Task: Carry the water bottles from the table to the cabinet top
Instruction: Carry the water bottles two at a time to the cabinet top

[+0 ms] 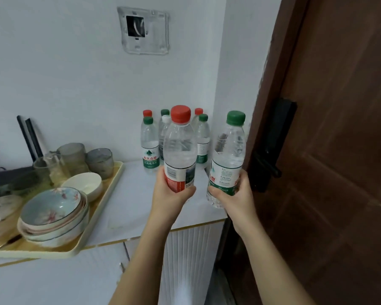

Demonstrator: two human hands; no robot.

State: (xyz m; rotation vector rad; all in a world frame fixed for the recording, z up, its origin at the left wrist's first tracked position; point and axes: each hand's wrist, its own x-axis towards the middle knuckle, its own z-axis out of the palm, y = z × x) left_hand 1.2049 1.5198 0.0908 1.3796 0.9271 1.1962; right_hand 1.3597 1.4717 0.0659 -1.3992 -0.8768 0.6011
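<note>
My left hand (171,194) grips the lower part of a clear bottle with a red cap (180,146), held upright above the white cabinet top (136,199). My right hand (233,194) holds a second clear bottle with a green cap (229,155), also upright, over the cabinet's right end. Behind them, in the corner against the wall, stands a cluster of several bottles (151,148) with red, green and white caps.
A cream tray (110,183) fills the left of the cabinet top, carrying stacked bowls (55,214), a white bowl (84,186) and glass cups (99,159). A brown door (330,150) with a black handle (273,146) stands close on the right. White walls close the corner.
</note>
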